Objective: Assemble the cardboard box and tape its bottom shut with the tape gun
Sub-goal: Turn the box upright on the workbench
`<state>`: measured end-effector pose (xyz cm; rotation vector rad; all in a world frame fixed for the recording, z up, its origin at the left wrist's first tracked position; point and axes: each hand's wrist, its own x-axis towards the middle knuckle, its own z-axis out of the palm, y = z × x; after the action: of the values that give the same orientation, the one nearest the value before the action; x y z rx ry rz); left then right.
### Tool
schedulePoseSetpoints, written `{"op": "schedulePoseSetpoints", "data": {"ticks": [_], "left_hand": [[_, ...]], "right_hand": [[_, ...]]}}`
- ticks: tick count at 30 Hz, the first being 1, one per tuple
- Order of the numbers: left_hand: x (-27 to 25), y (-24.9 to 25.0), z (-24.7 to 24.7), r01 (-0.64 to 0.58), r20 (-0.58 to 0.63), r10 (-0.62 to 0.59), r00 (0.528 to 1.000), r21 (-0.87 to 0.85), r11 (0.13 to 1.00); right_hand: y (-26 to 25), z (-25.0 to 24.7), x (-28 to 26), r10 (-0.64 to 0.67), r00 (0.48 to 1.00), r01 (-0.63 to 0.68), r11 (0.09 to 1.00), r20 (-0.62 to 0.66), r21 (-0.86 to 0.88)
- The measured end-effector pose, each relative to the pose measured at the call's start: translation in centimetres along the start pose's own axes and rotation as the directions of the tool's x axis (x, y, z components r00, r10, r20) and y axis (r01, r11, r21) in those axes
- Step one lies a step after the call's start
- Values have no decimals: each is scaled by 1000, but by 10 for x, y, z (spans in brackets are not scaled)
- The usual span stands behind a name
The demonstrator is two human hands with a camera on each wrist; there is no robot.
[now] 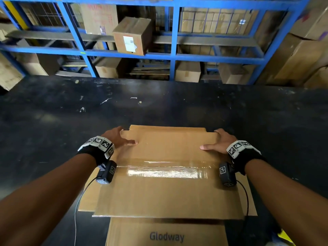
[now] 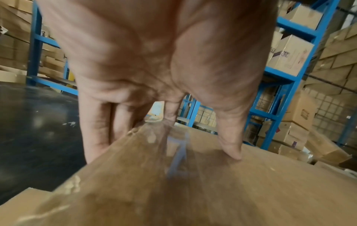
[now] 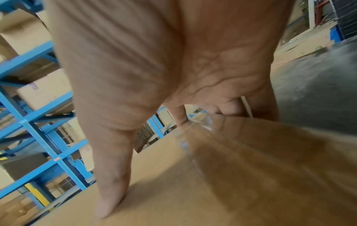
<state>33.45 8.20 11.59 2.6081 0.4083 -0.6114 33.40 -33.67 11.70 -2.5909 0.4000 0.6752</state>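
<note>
The brown cardboard box (image 1: 166, 192) stands on the black table (image 1: 53, 121) right in front of me, its upper face closed by a strip of clear tape (image 1: 163, 172) along the middle seam. My left hand (image 1: 122, 137) grips the far left corner, thumb on top and fingers down the side. The right hand (image 1: 217, 141) holds the far right corner the same way. In the left wrist view the thumb (image 2: 231, 149) presses on the box (image 2: 193, 191). In the right wrist view the thumb (image 3: 110, 198) lies on the box top (image 3: 193, 191). No tape gun is in view.
A flat carton printed "Glodway" (image 1: 166, 236) lies under the box's near edge. Blue shelving (image 1: 174, 55) loaded with cartons stands behind the table. Box flaps (image 1: 88, 196) jut out low at both sides. Thin cables hang from my wrists.
</note>
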Motion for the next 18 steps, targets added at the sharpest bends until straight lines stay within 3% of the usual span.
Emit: {"op": "schedulePoseSetpoints", "data": {"ticks": [5,7,10,15,18], "left_hand": [[-38,28,-71,-112,-221,102,970,-32,993],[-59,38,-103,-181,-332,159,930,-36,983],[-96,49,-138,-251,-504,199,841,-36,967],[-142,34,-135,-380,-640,224,735,-115,918],[-157,12,-103,-415,-625,216,750,-190,890]], "right_hand": [[-31,-59,-42,-88,975,115,985,-205,126],[-45,-87,-65,-147,932,207,966,-332,153],[-59,-115,-101,-201,824,355,912,-529,206],[-57,-114,-134,-180,687,517,801,-704,301],[-37,-90,-142,-164,699,521,784,-696,338]]}}
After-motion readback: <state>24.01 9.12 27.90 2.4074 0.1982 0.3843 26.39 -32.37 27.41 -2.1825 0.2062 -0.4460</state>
